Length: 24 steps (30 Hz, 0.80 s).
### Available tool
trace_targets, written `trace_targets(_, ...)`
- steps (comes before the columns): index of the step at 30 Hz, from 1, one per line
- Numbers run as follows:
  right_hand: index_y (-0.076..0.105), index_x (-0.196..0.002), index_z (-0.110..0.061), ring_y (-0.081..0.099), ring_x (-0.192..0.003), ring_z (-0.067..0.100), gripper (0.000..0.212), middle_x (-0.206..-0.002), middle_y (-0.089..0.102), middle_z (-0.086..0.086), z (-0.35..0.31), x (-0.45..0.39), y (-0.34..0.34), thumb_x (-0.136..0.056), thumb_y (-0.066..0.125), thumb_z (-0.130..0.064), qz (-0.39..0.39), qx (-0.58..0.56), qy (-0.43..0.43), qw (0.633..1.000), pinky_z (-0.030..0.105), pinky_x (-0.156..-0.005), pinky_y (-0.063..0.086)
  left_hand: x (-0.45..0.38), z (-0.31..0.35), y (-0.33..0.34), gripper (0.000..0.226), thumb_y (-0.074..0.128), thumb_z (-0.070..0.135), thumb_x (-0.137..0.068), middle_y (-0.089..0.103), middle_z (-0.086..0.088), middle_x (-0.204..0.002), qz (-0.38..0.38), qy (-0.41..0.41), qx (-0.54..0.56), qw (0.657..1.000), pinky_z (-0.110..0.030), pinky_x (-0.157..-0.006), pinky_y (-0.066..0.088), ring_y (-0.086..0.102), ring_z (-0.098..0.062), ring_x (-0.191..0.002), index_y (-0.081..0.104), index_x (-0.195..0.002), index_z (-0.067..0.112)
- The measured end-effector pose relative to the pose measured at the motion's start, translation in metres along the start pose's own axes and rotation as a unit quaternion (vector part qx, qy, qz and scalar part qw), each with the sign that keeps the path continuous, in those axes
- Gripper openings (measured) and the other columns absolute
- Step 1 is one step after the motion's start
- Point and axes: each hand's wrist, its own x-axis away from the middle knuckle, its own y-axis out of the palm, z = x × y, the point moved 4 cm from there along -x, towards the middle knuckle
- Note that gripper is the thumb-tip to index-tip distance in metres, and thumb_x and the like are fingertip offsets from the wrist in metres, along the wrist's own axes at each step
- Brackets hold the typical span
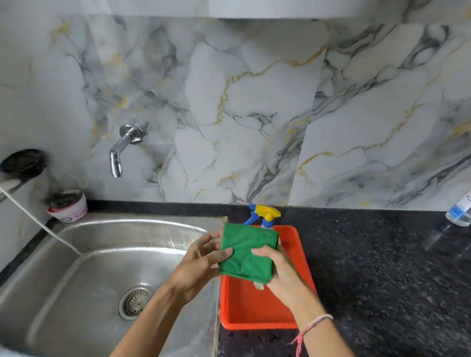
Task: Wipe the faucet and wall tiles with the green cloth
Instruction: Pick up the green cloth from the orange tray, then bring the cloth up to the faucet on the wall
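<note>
A folded green cloth (245,251) is held between both hands above the left edge of an orange tray (263,308). My left hand (201,262) pinches its left side with the thumb on top. My right hand (277,270) grips its right side. The chrome faucet (122,149) sticks out of the marble-patterned wall tiles (259,111) at the left, above the steel sink (68,284), well away from the cloth. Both hands are far below the tiles.
A spray bottle with a blue and yellow head (265,215) stands in the tray behind the cloth. A pink cup (67,207) sits at the sink's back left corner. Water bottles (467,207) stand far right on the black granite counter (387,282). A white cord (30,216) runs across the sink.
</note>
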Motion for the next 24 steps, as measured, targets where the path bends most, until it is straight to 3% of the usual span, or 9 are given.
trace_targets(4,0.065,-0.127,-0.008,0.066,-0.121,0.039,0.052,-0.129,0.07,0.021,-0.006,-0.022,0.075,-0.077,0.08,-0.006,-0.034,-0.025,-0.029,0.999,0.051,-0.095,0.058,0.005,0.064,-0.037,0.03,0.076,-0.002,-0.089,0.072,-0.007,-0.094,0.025,0.066,-0.077,0.995,-0.037,-0.073,0.068,0.075,-0.023,-0.089,0.071,-0.116,0.01)
trace_targets(6,0.062,-0.13,-0.002,0.064,-0.121,0.044,0.056,-0.13,0.067,0.025,0.0,-0.037,0.109,-0.077,0.079,0.0,-0.039,-0.022,-0.026,0.999,0.058,-0.1,0.053,0.007,0.09,-0.062,0.024,0.076,-0.002,-0.091,0.068,-0.006,-0.089,0.038,0.097,-0.118,0.988,-0.032,-0.064,0.065,0.072,-0.019,-0.08,0.071,-0.112,0.009)
trace_targets(9,0.064,-0.126,0.005,0.066,-0.115,0.049,0.045,-0.124,0.068,0.032,0.012,-0.064,0.156,-0.082,0.067,0.012,-0.033,-0.016,-0.014,0.999,0.057,-0.091,0.058,0.004,0.124,-0.111,0.023,0.081,0.001,-0.089,0.065,-0.002,-0.079,0.048,0.113,-0.171,0.978,-0.023,-0.052,0.059,0.068,-0.012,-0.068,0.072,-0.109,0.006)
trace_targets(12,0.065,-0.122,0.008,0.068,-0.11,0.05,0.044,-0.118,0.07,0.034,0.024,-0.094,0.191,-0.078,0.065,0.017,0.025,-0.014,-0.003,1.0,0.065,-0.096,0.053,-0.008,0.162,-0.165,0.023,0.086,0.009,-0.086,0.066,0.006,-0.069,0.076,0.139,-0.248,0.956,-0.026,-0.057,0.062,0.065,-0.006,-0.065,0.073,-0.105,0.01)
trace_targets(15,0.068,-0.116,0.005,0.072,-0.103,0.045,0.041,-0.113,0.074,0.03,0.027,-0.123,0.219,-0.078,0.067,0.018,0.126,0.023,-0.038,0.991,0.062,-0.094,0.055,-0.027,0.223,-0.219,0.019,0.084,0.018,-0.089,0.072,0.005,-0.083,0.168,0.252,-0.369,0.878,-0.013,-0.065,0.053,0.064,-0.001,-0.069,0.072,-0.104,0.019)
trace_targets(18,0.073,-0.095,-0.009,0.078,-0.077,0.028,0.027,-0.098,0.079,0.02,0.019,-0.149,0.245,-0.084,0.066,0.016,0.214,0.075,-0.113,0.967,0.037,-0.071,0.064,-0.057,0.296,-0.256,0.025,0.075,0.018,-0.097,0.068,-0.008,-0.106,0.228,0.37,-0.421,0.796,-0.042,-0.085,0.059,0.065,-0.022,-0.093,0.07,-0.119,0.009)
trace_targets(20,0.07,-0.087,-0.018,0.077,-0.078,0.015,0.031,-0.097,0.078,0.014,0.004,-0.17,0.264,-0.087,0.066,0.013,0.252,0.135,-0.181,0.941,0.023,-0.062,0.064,-0.081,0.34,-0.268,0.033,0.064,0.028,-0.103,0.066,-0.013,-0.117,0.232,0.452,-0.445,0.738,-0.047,-0.099,0.054,0.063,-0.029,-0.109,0.067,-0.127,0.005)
trace_targets(22,0.069,-0.093,-0.029,0.073,-0.089,-0.003,0.048,-0.107,0.075,0.009,-0.019,-0.19,0.295,-0.084,0.063,0.018,0.244,0.246,-0.283,0.894,0.016,-0.077,0.06,-0.11,0.379,-0.274,0.048,0.046,0.037,-0.105,0.062,-0.016,-0.135,0.238,0.51,-0.506,0.654,-0.045,-0.11,0.046,0.056,-0.033,-0.127,0.063,-0.136,0.004)
trace_targets(24,0.071,-0.112,-0.029,0.064,-0.111,-0.002,0.073,-0.12,0.068,0.003,-0.042,-0.213,0.329,-0.071,0.05,0.028,0.197,0.388,-0.386,0.813,0.01,-0.099,0.048,-0.142,0.411,-0.275,0.049,0.046,0.024,-0.104,0.052,-0.026,-0.151,0.25,0.559,-0.568,0.551,-0.051,-0.113,0.044,0.048,-0.042,-0.14,0.058,-0.146,0.002)
